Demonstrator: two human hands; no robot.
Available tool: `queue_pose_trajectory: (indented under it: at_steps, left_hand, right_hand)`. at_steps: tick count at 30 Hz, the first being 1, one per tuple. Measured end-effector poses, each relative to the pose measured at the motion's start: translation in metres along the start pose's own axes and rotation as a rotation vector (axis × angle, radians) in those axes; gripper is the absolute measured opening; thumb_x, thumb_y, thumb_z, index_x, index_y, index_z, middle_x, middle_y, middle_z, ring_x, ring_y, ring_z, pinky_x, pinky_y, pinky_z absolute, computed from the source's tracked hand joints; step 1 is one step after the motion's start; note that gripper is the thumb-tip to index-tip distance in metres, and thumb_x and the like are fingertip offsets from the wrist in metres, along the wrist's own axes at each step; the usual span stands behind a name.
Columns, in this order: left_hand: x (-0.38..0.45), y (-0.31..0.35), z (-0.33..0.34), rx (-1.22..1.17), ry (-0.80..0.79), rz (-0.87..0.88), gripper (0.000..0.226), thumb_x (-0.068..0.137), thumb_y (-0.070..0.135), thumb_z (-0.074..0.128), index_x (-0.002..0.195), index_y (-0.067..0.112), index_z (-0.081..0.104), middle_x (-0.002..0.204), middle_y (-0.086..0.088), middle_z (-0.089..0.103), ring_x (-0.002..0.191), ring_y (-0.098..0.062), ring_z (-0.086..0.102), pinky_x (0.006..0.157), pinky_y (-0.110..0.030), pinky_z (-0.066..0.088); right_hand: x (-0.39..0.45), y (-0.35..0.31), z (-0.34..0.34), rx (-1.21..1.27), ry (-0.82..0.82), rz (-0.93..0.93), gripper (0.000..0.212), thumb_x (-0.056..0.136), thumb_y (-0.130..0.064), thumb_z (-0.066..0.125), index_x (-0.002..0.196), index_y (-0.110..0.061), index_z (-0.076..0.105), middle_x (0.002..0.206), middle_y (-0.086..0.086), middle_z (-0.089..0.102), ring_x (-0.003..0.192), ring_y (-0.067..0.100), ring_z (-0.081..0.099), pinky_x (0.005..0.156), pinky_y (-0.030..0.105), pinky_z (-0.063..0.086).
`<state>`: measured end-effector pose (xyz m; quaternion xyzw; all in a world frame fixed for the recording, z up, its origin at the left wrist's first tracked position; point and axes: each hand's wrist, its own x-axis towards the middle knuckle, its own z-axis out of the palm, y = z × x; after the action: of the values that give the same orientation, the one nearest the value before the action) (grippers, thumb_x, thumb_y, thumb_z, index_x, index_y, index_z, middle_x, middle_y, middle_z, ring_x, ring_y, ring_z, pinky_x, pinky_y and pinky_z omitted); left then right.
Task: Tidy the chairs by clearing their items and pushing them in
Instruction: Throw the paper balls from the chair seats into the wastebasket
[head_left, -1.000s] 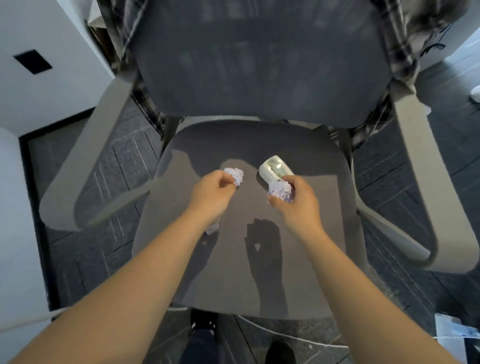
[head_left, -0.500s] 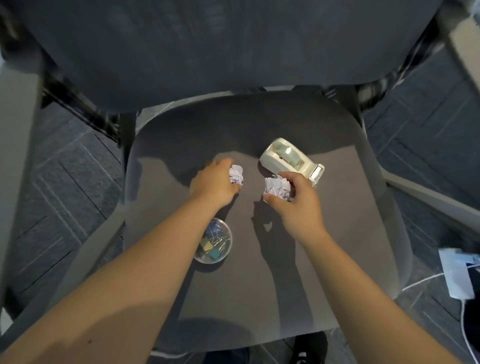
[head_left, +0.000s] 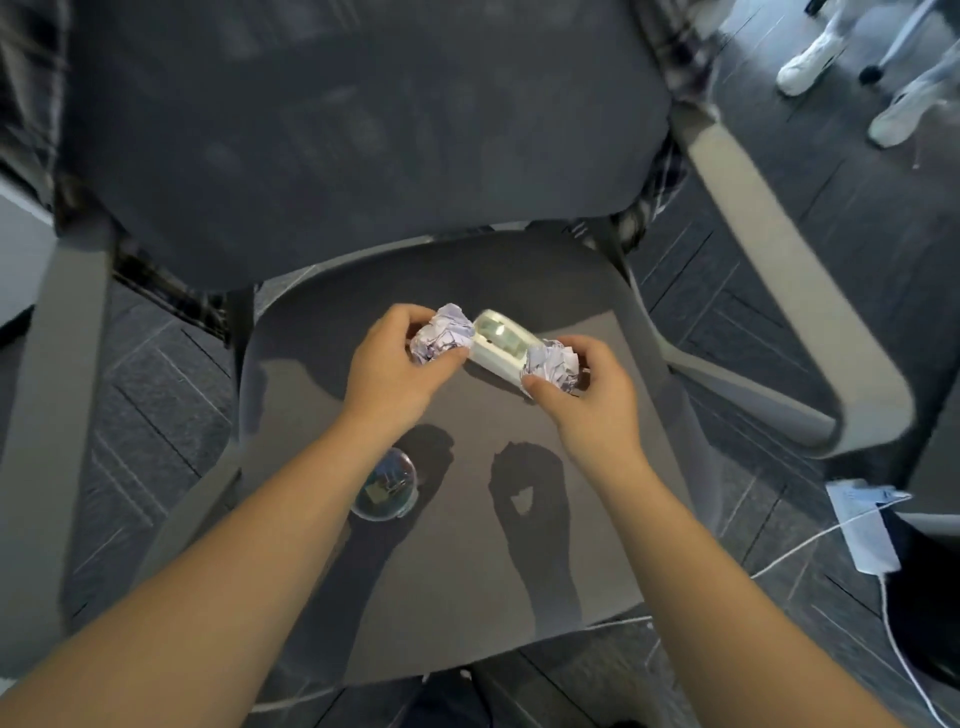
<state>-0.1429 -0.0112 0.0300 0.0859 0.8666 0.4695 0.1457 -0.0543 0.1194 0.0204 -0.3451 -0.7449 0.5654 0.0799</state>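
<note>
Left hand (head_left: 387, 371) gripping one paper wad (head_left: 441, 332), right hand (head_left: 582, 395) another (head_left: 551, 364); full hands risk fumbling dispenser (head_left: 500, 345); clip jar (head_left: 387, 486) might tip off seat (head_left: 467, 571).

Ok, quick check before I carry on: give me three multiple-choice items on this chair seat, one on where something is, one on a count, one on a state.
1. Where is the round clear container of clips?
A. on the seat, under the left forearm
B. on the floor
C. in the right hand

2. How many crumpled paper balls are held?
A. one
B. two
C. four

3. What state is the tape dispenser in?
A. lifted clear in both hands
C. hanging off an armrest
B. resting on the seat between the hands

Answers: 1 A, it sits on the grey seat beside the forearm. 2 B, the left hand holds one paper ball, the right hand another. 3 B, neither hand's fingers grip it.
</note>
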Motion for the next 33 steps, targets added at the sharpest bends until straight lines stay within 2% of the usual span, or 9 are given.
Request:
queue_pose_trajectory:
  at_steps: [3,6,9,12,14,19,24,30,33]
  left_hand:
    - [-0.025,0.043,0.005,-0.113,0.033,0.029,0.025,0.076,0.017,0.068,0.096,0.021,0.053,0.081,0.020,0.054,0.072,0.004,0.053,0.060,0.001,0.038]
    - [-0.054,0.087,0.018,-0.197,0.000,0.068,0.024,0.076,0.015,0.068,0.093,0.023,0.053,0.082,0.020,0.055,0.067,0.015,0.054,0.061,0.001,0.039]
    - [-0.090,0.132,0.041,-0.226,-0.064,0.119,0.023,0.077,0.015,0.067,0.085,0.030,0.052,0.084,0.013,0.058,0.075,0.000,0.056,0.064,-0.006,0.042]
    - [-0.130,0.173,0.076,-0.250,-0.119,0.155,0.026,0.075,0.017,0.069,0.080,0.035,0.051,0.084,0.009,0.060,0.080,-0.014,0.058,0.070,-0.016,0.046]
    - [-0.156,0.201,0.105,-0.247,-0.169,0.183,0.025,0.069,0.022,0.072,0.080,0.035,0.052,0.085,0.005,0.061,0.086,-0.019,0.059,0.078,-0.026,0.046]
    - [-0.214,0.268,0.191,-0.229,-0.334,0.277,0.022,0.076,0.016,0.069,0.088,0.027,0.054,0.082,0.014,0.057,0.082,-0.018,0.057,0.074,-0.022,0.045]
    - [-0.263,0.310,0.288,-0.176,-0.531,0.332,0.024,0.074,0.018,0.070,0.083,0.034,0.053,0.084,0.013,0.060,0.084,-0.017,0.059,0.087,-0.040,0.051]
    - [-0.314,0.325,0.409,-0.114,-0.793,0.308,0.018,0.075,0.016,0.066,0.085,0.027,0.056,0.089,0.003,0.065,0.084,-0.020,0.061,0.083,-0.036,0.050]
    - [-0.320,0.328,0.474,-0.008,-0.908,0.314,0.018,0.077,0.020,0.061,0.094,0.021,0.056,0.091,0.000,0.064,0.082,-0.016,0.059,0.066,-0.021,0.045]
  right_hand:
    - [-0.020,-0.019,-0.036,0.047,0.053,-0.054,0.040,0.076,-0.007,0.069,0.114,-0.010,0.056,0.117,0.011,0.059,0.094,0.015,0.055,0.071,0.006,0.040]
    - [-0.042,-0.036,-0.084,0.074,0.089,-0.103,0.041,0.076,-0.009,0.070,0.114,-0.011,0.055,0.116,0.011,0.059,0.098,0.018,0.056,0.082,0.020,0.045]
    - [-0.067,-0.043,-0.148,0.108,0.131,-0.125,0.037,0.075,-0.008,0.069,0.109,-0.017,0.056,0.115,0.012,0.061,0.094,0.019,0.057,0.087,0.030,0.048]
    - [-0.095,-0.040,-0.219,0.099,0.182,-0.153,0.032,0.076,-0.010,0.068,0.101,-0.023,0.052,0.115,0.008,0.059,0.089,0.014,0.054,0.078,0.019,0.047]
    - [-0.115,-0.032,-0.268,0.089,0.230,-0.155,0.034,0.077,-0.011,0.068,0.107,-0.019,0.054,0.116,0.008,0.059,0.091,0.014,0.052,0.074,0.015,0.042]
    - [-0.159,0.002,-0.381,0.082,0.412,-0.085,0.037,0.077,-0.013,0.070,0.111,-0.016,0.055,0.112,0.005,0.060,0.094,0.017,0.054,0.077,0.020,0.040]
    - [-0.204,0.059,-0.474,0.094,0.597,0.056,0.031,0.077,-0.012,0.068,0.102,-0.021,0.051,0.103,0.001,0.056,0.092,0.017,0.053,0.081,0.026,0.041]
    - [-0.242,0.138,-0.553,0.127,0.787,0.273,0.042,0.079,-0.013,0.067,0.119,-0.012,0.054,0.107,0.000,0.056,0.094,0.015,0.052,0.069,0.019,0.039]
    - [-0.245,0.176,-0.585,0.150,0.854,0.366,0.043,0.081,-0.015,0.065,0.123,-0.015,0.053,0.109,0.000,0.056,0.097,0.014,0.050,0.078,0.023,0.037]
